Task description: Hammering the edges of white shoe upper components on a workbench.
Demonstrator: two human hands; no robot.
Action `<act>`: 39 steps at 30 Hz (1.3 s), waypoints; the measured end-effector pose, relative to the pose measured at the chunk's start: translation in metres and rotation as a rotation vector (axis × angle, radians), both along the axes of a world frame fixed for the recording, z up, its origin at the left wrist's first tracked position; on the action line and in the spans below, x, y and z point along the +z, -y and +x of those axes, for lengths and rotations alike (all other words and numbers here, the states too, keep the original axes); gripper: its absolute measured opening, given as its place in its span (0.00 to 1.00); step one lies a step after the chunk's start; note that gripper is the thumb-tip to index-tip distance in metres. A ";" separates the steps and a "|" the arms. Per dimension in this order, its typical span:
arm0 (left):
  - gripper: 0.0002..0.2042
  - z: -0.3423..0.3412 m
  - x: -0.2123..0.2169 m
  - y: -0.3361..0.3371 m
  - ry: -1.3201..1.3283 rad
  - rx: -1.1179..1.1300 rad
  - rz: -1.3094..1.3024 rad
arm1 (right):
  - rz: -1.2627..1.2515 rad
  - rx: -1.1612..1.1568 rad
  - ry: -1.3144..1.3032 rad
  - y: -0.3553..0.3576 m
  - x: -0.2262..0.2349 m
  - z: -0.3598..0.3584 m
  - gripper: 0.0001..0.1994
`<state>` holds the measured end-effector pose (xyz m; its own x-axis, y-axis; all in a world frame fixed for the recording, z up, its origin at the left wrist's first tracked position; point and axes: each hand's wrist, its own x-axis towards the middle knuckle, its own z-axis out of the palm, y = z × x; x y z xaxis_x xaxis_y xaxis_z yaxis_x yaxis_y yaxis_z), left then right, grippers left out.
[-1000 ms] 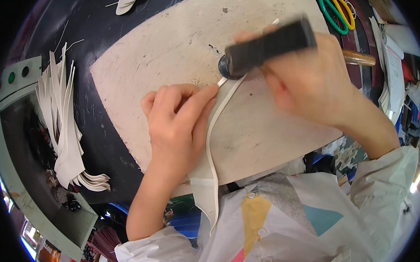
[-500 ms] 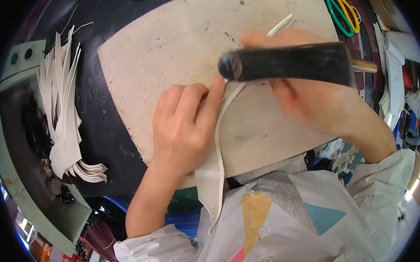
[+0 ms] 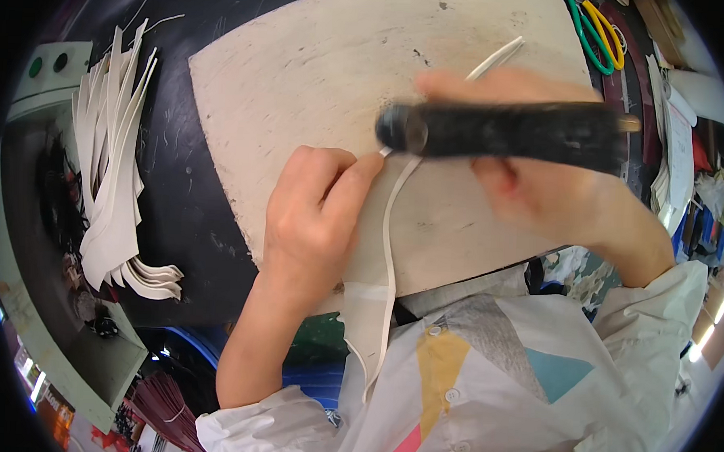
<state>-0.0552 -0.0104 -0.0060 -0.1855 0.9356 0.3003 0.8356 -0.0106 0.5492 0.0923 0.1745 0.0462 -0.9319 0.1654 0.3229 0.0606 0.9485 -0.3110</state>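
The left hand, fingers bunched, holds the cream strip on the pale board, its tail past the near edge; the right hand grips the black hammer — strike flat and light, just clear of those fingertips.

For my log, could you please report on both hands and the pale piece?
Left hand on pale piece; right hand gripping black tool. Piece across board, lower end past near edge. Possibly in the way: left fingertips, beside tool's rounded end.
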 end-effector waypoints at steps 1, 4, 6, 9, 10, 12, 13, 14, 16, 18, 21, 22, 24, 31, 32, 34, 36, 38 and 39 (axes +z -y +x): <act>0.21 -0.002 0.001 0.001 0.011 -0.007 -0.002 | -0.022 0.025 0.035 0.001 -0.002 0.000 0.26; 0.21 -0.003 0.005 0.012 0.017 0.011 -0.048 | 0.169 0.027 0.017 -0.006 -0.004 -0.011 0.27; 0.20 -0.004 0.003 0.017 0.019 0.030 -0.038 | -0.024 0.066 0.021 0.004 0.007 -0.011 0.27; 0.19 -0.004 0.000 0.020 0.011 0.028 0.014 | -0.067 0.065 0.049 0.015 0.000 -0.008 0.28; 0.19 -0.005 0.003 0.021 -0.006 0.034 0.004 | -0.005 0.049 0.075 0.011 -0.003 -0.013 0.29; 0.18 -0.005 0.004 0.026 -0.026 0.054 -0.006 | 0.045 0.058 0.091 0.010 0.001 -0.018 0.29; 0.18 -0.003 0.001 0.030 -0.026 0.068 -0.005 | 0.032 0.077 0.083 0.012 0.007 -0.020 0.29; 0.18 -0.003 -0.001 0.034 -0.026 0.082 -0.004 | -0.030 0.107 0.103 0.018 0.010 -0.016 0.29; 0.18 -0.006 0.001 0.033 -0.031 0.051 0.004 | -0.087 0.141 0.133 0.021 0.008 -0.019 0.28; 0.17 -0.008 0.010 0.034 0.017 0.079 -0.040 | -0.024 0.141 0.148 0.018 0.007 -0.023 0.28; 0.16 -0.013 0.007 0.043 0.151 0.097 -0.105 | -0.012 0.174 0.135 0.023 0.005 -0.024 0.28; 0.16 -0.011 0.006 0.044 0.049 0.063 -0.063 | -0.054 0.183 0.130 0.027 0.009 -0.021 0.28; 0.16 -0.003 0.004 0.046 -0.156 -0.006 0.022 | -0.155 0.220 0.169 0.029 0.004 -0.022 0.29; 0.15 0.044 0.010 0.066 -0.350 0.157 -0.145 | -0.105 0.248 0.139 0.035 0.003 -0.035 0.28; 0.21 0.047 0.015 0.066 -0.363 0.158 -0.203 | -0.076 0.259 0.146 0.037 -0.004 -0.035 0.28; 0.24 0.053 0.014 0.069 -0.401 0.193 -0.215 | 0.078 0.259 0.152 0.033 -0.002 -0.043 0.26; 0.29 0.059 0.016 0.072 -0.419 0.243 -0.262 | -0.054 0.266 0.117 0.039 0.019 -0.049 0.25; 0.31 0.066 0.022 0.071 -0.420 0.268 -0.293 | -0.156 0.298 0.065 0.042 0.012 -0.048 0.25; 0.32 0.068 0.024 0.070 -0.420 0.282 -0.309 | -0.029 0.328 0.125 0.047 0.003 -0.045 0.25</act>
<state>0.0130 -0.0800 0.0180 -0.3641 0.9231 0.1236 0.9294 0.3514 0.1131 0.0474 0.1278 0.0488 -0.9691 -0.1416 0.2021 -0.2062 0.9146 -0.3478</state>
